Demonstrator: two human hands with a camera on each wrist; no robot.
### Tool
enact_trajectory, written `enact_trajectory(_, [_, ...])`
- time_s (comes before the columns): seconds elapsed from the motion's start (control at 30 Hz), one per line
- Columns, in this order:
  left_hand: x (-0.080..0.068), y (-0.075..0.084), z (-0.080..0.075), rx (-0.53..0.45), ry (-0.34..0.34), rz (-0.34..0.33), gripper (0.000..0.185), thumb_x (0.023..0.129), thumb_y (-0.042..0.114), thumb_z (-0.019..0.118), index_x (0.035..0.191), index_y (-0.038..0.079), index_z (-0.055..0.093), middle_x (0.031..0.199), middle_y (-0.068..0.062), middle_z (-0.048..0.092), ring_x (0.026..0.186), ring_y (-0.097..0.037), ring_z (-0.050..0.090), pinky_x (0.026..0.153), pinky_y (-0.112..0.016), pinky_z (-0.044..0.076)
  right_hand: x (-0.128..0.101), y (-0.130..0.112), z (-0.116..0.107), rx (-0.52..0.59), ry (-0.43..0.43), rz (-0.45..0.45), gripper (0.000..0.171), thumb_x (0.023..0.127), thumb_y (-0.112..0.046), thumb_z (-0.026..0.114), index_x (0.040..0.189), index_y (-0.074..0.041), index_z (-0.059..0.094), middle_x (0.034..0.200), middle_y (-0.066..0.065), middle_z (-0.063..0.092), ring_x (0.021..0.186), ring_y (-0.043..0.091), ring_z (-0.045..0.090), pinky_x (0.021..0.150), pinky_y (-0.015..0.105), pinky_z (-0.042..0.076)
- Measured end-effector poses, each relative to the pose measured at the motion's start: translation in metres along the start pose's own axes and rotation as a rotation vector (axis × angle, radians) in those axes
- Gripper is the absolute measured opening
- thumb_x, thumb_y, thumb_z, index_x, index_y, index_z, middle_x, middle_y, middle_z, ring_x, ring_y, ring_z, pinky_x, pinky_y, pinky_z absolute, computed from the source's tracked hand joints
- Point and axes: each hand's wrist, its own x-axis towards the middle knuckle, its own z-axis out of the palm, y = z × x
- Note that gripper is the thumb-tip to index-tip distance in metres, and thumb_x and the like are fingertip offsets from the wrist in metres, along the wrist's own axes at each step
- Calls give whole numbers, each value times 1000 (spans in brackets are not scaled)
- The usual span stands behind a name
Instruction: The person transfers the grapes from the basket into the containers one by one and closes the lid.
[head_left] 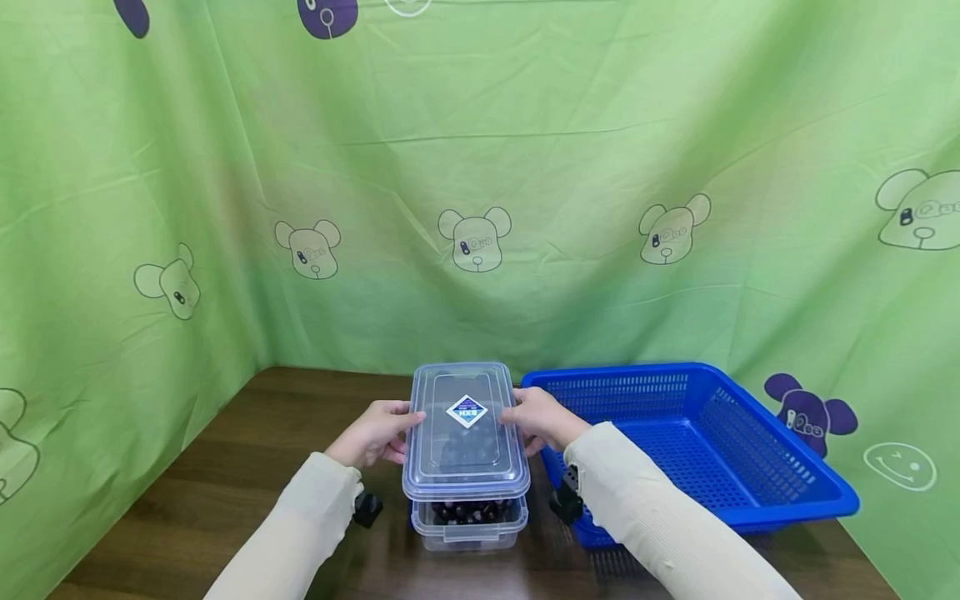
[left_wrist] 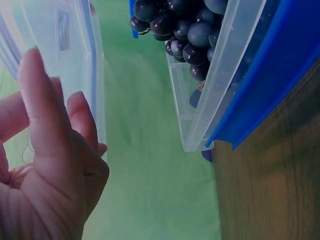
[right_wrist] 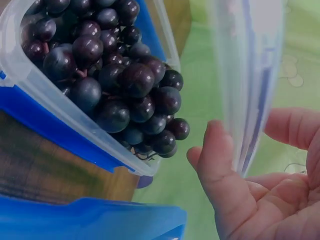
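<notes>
You held the clear lid (head_left: 466, 431) with both hands, lifted just above the clear box (head_left: 468, 521) that stood on the wooden table (head_left: 225, 483). Your left hand (head_left: 377, 432) gripped the lid's left long edge and your right hand (head_left: 541, 419) gripped its right long edge, thumbs lying on top of the rim and the fingers curled underneath. In the left wrist view your fingers (left_wrist: 40, 115) lay against the lid's (left_wrist: 60, 60) underside, and in the right wrist view your right hand (right_wrist: 250, 185) cupped the lid's (right_wrist: 252, 75) edge from below; how tightly you pinched I could not tell.

The lid was rectangular, and its long axis ran away from you, towards the green cloth (head_left: 480, 167) at the back. Its near short end hung over the box's near end, and the far end reached on past where the box showed. It lay close to level, top face up, with a diamond-shaped label (head_left: 467, 411) near the middle. A gap showed between lid and box at the near end, so the two were apart there.

The box lay with the same long axis, directly under the lid, and was filled with dark grapes (right_wrist: 105, 75). A blue basket (head_left: 750, 500) stood just beside the box on your right, touching or nearly touching it.
</notes>
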Motion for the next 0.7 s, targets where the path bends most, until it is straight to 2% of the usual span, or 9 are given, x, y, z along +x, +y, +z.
enact_trajectory(0.2, [2, -5, 2, 5, -24, -11, 39, 97, 12, 55, 129, -10, 50, 63, -3, 63, 41, -8, 52, 41, -20, 49, 1, 6, 3, -26, 9, 13, 36, 86, -3, 52, 120, 7, 57, 74, 9, 65, 58, 17, 62, 46, 31, 53])
enact_trajectory(0.3, [4, -9, 2, 10, -23, -17, 39, 97, 12, 55, 129, -10, 49, 62, -4, 62, 41, -8, 51, 40, -20, 48, 2, 8, 5, -44, 13, 14, 33, 86, -4, 52, 117, 7, 58, 74, 9, 66, 58, 18, 62, 46, 31, 53])
enact_trajectory(0.5, [7, -15, 3, 25, -31, -25, 38, 97, 12, 56, 128, -10, 50, 62, -4, 62, 41, -8, 52, 40, -20, 48, 2, 9, 10, -134, 27, 40, 20, 86, -4, 50, 100, 9, 58, 76, 13, 65, 59, 21, 64, 51, 38, 56])
enact_trajectory(0.7, [8, -18, 5, 35, -23, -18, 37, 96, 11, 56, 125, -10, 52, 62, -4, 61, 40, -8, 51, 39, -19, 47, 3, 6, 13, -217, 44, 45, 18, 86, -4, 50, 96, 10, 55, 80, 15, 63, 61, 24, 65, 55, 41, 58])
